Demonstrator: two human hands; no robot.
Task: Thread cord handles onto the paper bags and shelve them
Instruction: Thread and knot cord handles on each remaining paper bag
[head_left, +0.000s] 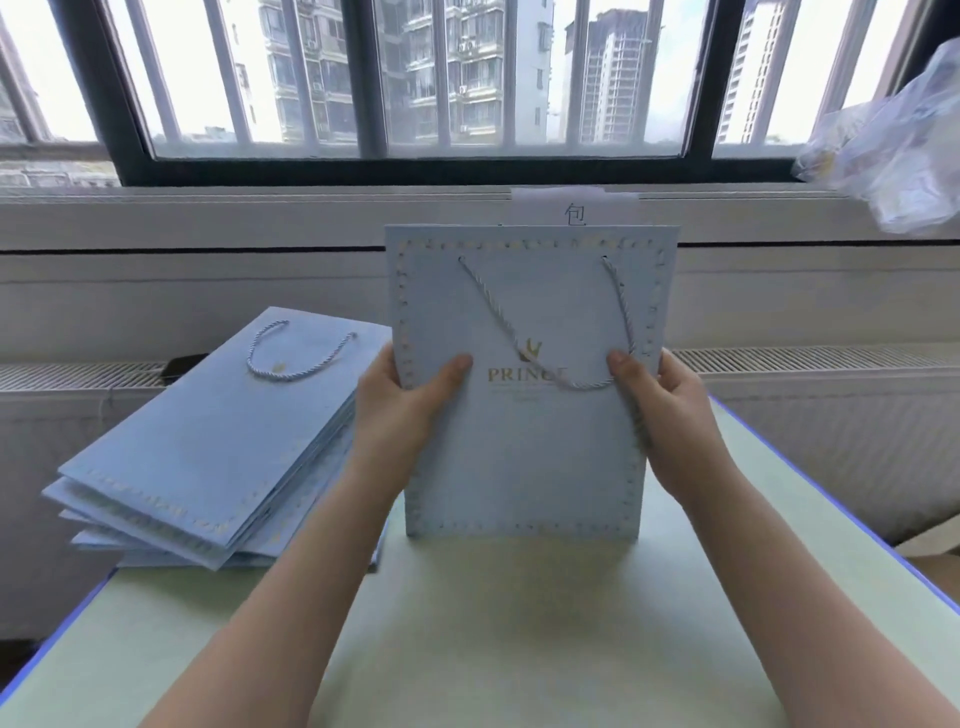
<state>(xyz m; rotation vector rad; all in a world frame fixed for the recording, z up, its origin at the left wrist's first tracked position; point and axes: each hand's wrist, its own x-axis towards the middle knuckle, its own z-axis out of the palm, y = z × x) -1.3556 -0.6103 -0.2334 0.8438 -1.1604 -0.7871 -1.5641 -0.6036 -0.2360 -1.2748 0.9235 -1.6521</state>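
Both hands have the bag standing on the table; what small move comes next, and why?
Probably tip the upright paper bag leftward and lay it on the stack of bags. Its cord handle runs through both front holes, like the stack's top bag; left hand and right hand grip its side edges. The back side is hidden.

- Bag (524, 457), front face, centre: gold capitals "PRINCE". The cord handle (576, 387) crosses the last letters, so the ending is probably "CE" but not fully seen. Gold crown mark above; a line of fine print below, too small to read.
- Paper slip (613, 208), behind the bag's top edge: one dark character, "包".
- Stack of bags (208, 441), top one: small gold mark, illegible.
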